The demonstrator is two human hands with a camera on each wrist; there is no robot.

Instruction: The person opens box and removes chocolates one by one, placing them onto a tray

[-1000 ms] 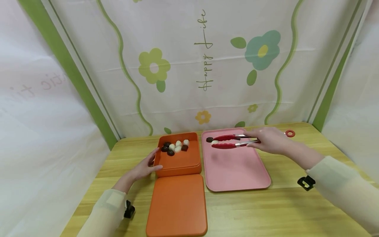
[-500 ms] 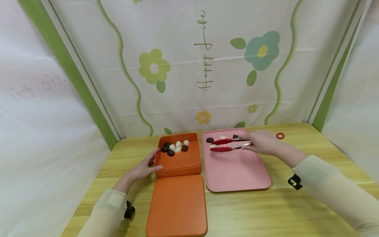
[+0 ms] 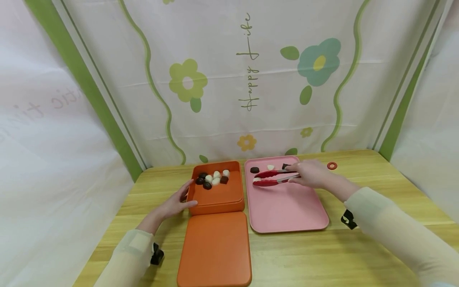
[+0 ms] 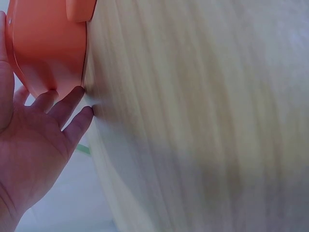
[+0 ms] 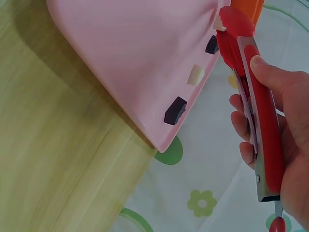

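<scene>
Right grip (image 3: 312, 174) holds tongs (image 5: 265, 121) near the pink tray (image 3: 287, 207) edge; left grip (image 3: 175, 204), spread, touches box (image 3: 216, 208).

Right hand (image 5: 293, 121) grips red tongs (image 5: 266, 130). White bit (image 5: 219, 23) at tongs' tips (partly hidden by them). Along edge of pink tray (image 5: 120, 38): two dark bits (image 5: 175, 110), second white bit (image 5: 196, 75) between. Orange strip (image 5: 259, 14) behind tips. Wood table (image 5: 63, 135), flowered cloth (image 5: 169, 188) flank tray.
</scene>
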